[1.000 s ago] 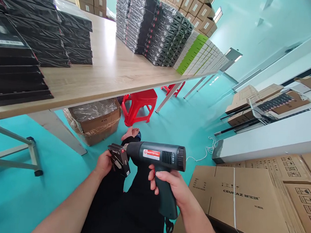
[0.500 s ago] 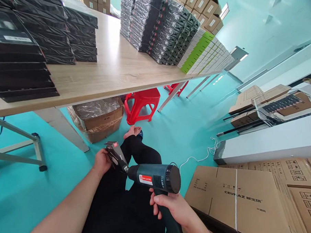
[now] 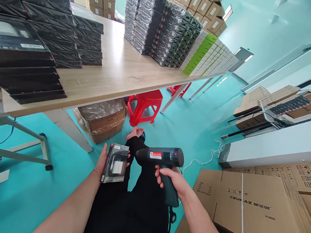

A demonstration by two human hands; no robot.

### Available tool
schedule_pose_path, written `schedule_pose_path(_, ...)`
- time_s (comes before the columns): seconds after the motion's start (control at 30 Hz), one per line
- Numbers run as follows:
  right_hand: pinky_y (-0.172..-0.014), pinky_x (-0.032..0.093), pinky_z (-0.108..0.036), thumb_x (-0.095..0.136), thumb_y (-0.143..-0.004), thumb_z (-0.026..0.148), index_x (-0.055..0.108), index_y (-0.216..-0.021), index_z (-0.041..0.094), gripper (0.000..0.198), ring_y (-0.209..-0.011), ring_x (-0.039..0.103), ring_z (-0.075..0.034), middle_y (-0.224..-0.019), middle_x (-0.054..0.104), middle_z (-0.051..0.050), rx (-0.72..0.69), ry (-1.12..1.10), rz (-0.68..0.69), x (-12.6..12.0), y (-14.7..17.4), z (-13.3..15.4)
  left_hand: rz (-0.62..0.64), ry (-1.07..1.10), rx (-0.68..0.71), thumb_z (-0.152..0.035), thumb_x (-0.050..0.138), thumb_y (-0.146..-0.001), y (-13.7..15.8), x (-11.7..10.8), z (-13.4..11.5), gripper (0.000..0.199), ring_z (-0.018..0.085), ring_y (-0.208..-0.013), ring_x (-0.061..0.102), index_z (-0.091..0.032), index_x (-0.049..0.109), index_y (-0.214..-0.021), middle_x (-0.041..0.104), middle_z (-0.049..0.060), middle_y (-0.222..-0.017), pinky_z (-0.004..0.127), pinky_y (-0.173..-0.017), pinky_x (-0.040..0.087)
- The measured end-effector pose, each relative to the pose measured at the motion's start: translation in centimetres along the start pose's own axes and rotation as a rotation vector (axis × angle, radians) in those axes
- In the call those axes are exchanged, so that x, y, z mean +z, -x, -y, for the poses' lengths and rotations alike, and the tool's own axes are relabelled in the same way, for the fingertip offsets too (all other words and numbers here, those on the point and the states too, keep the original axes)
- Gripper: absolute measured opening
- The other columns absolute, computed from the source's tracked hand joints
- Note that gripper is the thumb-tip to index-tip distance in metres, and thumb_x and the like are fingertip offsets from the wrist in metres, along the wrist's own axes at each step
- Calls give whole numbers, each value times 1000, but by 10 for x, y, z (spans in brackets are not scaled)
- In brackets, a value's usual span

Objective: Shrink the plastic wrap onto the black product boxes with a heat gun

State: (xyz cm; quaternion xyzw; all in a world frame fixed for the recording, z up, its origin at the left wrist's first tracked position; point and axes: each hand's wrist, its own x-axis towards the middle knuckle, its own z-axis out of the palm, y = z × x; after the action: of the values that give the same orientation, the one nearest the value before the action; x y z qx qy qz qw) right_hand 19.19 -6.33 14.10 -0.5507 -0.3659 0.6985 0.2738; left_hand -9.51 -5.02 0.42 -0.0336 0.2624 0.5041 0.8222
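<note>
Box (image 3: 115,164) gripped in L hand (image 3: 101,161); heat gun (image 3: 166,157) gripped in R hand (image 3: 172,177), nozzle (image 3: 141,154) nr box

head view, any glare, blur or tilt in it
Head view: bright glare streaks the table; head view: the heat gun looks slightly blurred, the lettering on its red-and-white label smeared; head view: strong tilt, with the far door leaning.

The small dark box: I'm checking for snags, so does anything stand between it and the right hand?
Yes: the heat gun, held in the right hand, its nozzle pointing toward the box. Fingertips of the left hand also curl around the edge nearest the gun. Nothing else visible fills the gap.
</note>
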Motion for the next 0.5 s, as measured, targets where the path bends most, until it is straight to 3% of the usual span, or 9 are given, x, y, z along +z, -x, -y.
schedule_pose_path(0.07, -52, 50, -25, 63, -75, 30, 65, -98, 12, 29, -61, 61, -14, -81, 68, -7, -70, -55, 28, 18, -13, 9, -115, -53, 54, -61, 57, -76, -4, -4, 2, 56, 37, -97, 64, -17, 63, -110, 70, 14, -95, 51, -75, 53)
schedule_pose_path(0.17, -53, 49, -25, 64, -74, 28, 65, -100, 13, 30, -61, 61, -14, -81, 68, -6, -48, -12, 208, 41, -13, 24, -216, -88, 103, -43, 61, -79, -9, -11, 0, 39, 34, -88, 68, -20, 63, -111, 72, 9, -88, 49, -73, 55)
schedule_pose_path(0.27, -52, 47, -25, 66, -72, 24, 69, -91, 14, 22, -54, 58, -13, -72, 68, -4, 61, 238, 467, 43, 5, 34, -236, -74, 105, -37, 60, -79, -7, -15, -3, 41, 34, -85, 69, -17, 62, -114, 73, 10, -87, 49, -74, 55)
schedule_pose_path(0.33, -53, 47, -25, 67, -70, 22, 71, -79, 14, 13, -50, 57, -12, -63, 66, -2, 131, 412, 564, 34, 17, 36, -205, -77, 81, -40, 61, -78, -4, -17, -3, 47, 36, -88, 68, -15, 61, -117, 73, 12, -90, 51, -76, 53)
schedule_pose_path(0.4, -54, 47, -26, 67, -69, 22, 72, -76, 15, 11, -51, 57, -12, -60, 65, -1, 165, 444, 535, 20, 25, 31, -157, -82, 50, -45, 61, -77, -1, -17, -2, 54, 38, -92, 67, -13, 59, -121, 72, 14, -95, 54, -79, 52)
schedule_pose_path(0.5, -52, 47, -26, 67, -71, 26, 70, -90, 14, 23, -56, 60, -14, -72, 68, -4, 142, 232, 275, -2, 26, 15, -118, -71, 60, -51, 58, -78, -1, -16, 1, 58, 38, -94, 66, -13, 58, -122, 71, 16, -98, 55, -79, 51)
